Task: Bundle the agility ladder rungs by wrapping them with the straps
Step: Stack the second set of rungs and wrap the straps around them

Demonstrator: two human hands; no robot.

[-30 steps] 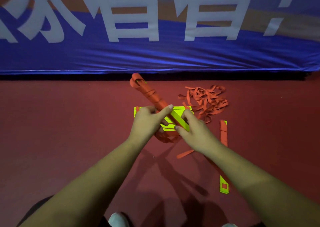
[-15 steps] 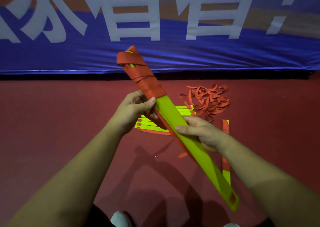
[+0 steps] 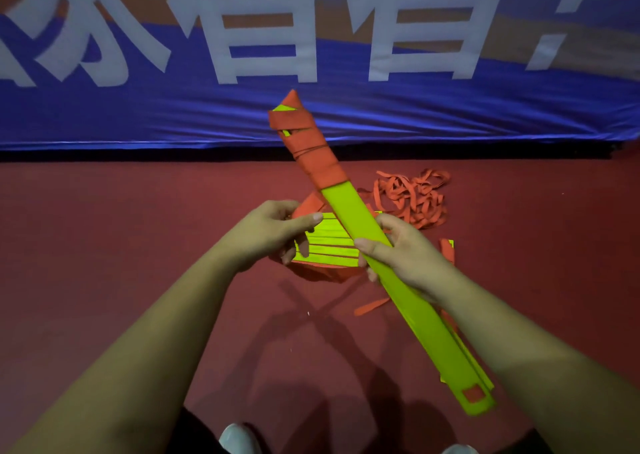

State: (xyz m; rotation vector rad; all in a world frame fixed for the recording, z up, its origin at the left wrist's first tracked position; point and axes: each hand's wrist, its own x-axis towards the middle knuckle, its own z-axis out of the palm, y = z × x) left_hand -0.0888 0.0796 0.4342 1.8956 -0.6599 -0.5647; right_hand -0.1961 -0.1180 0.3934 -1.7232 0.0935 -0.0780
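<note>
1. Lime-green plastic clamped in the right grip [image 3: 405,253]: the rung bundle [image 3: 433,343], thumb laid across the top face, fingers curled under, near mid-length.
2. Held off the floor [image 3: 104,246] and slanted, far end up and to the left against the banner [image 3: 450,114], near end down to the right past the right forearm, with a small orange-red square showing there.
3. Bound at the far end with the strap wrapping [image 3: 311,149], orange-red, in crossing turns, slivers of green showing between them; bare green from there down.
4. To the left of the bundle and apart from it: the left grip [image 3: 273,232], closed on a fold of orange-red strap [image 3: 308,204], thumb stretched out to the right, fingers curled below.
5. Under both hands, flat on the floor: a rung stack [image 3: 322,249], lime-green slats side by side with orange-red showing along the near edge.
6. Beyond the right grip, on the floor: a loose strap tangle [image 3: 412,197], orange-red.
7. Just right of the right wrist: one more rung end [image 3: 446,251] with strap on it.
8. Nearer, below the stack: a short strap piece [image 3: 372,306] lying alone.
9. Dark red flooring all round; blue cloth with large white characters along the back.
10. At the bottom edge: tips of two white shoes [image 3: 235,436].
</note>
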